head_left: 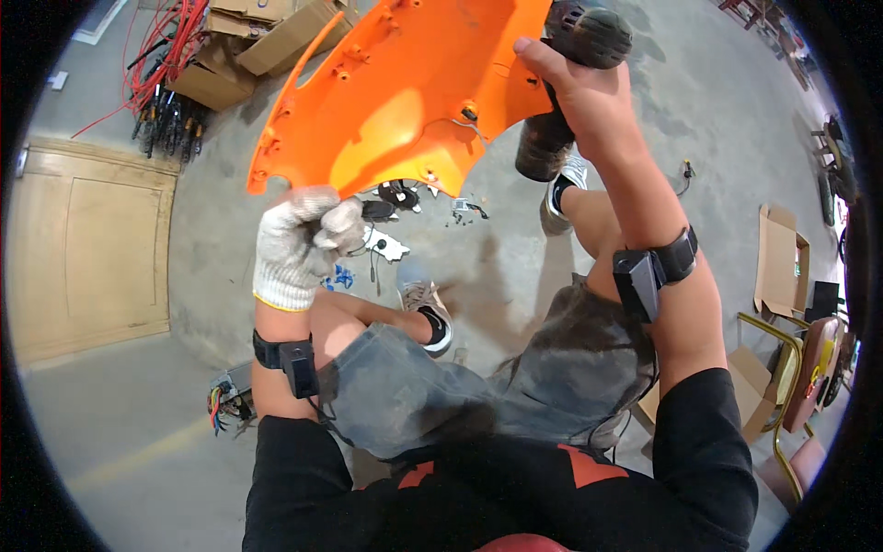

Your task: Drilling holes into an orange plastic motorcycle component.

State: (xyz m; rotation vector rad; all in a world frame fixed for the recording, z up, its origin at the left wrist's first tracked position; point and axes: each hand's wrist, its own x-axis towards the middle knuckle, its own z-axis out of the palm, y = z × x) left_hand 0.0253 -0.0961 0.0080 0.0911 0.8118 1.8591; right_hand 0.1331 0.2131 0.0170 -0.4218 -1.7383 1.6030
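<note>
A large curved orange plastic panel point(395, 92) is raised in front of me, with screw posts along its left edge. My left hand point(308, 235), in a white knitted glove, is closed on the panel's lower left edge. My bare right hand point(593, 106) is wrapped round the handle of a black cordless drill point(544, 147) at the panel's right side. The right thumb lies against or very near the panel's edge; I cannot tell which. Where the drill's tip ends is hidden. A short wire point(469, 126) hangs from a small dark fitting on the panel.
On the floor beyond my feet lie a white part point(384, 245), dark round parts point(398, 193), a small wired module point(467, 210) and blue bits point(340, 276). Cardboard boxes point(216, 78) and red cables point(175, 41) stand far left, by a wooden door point(101, 248). At right is a chair point(814, 373).
</note>
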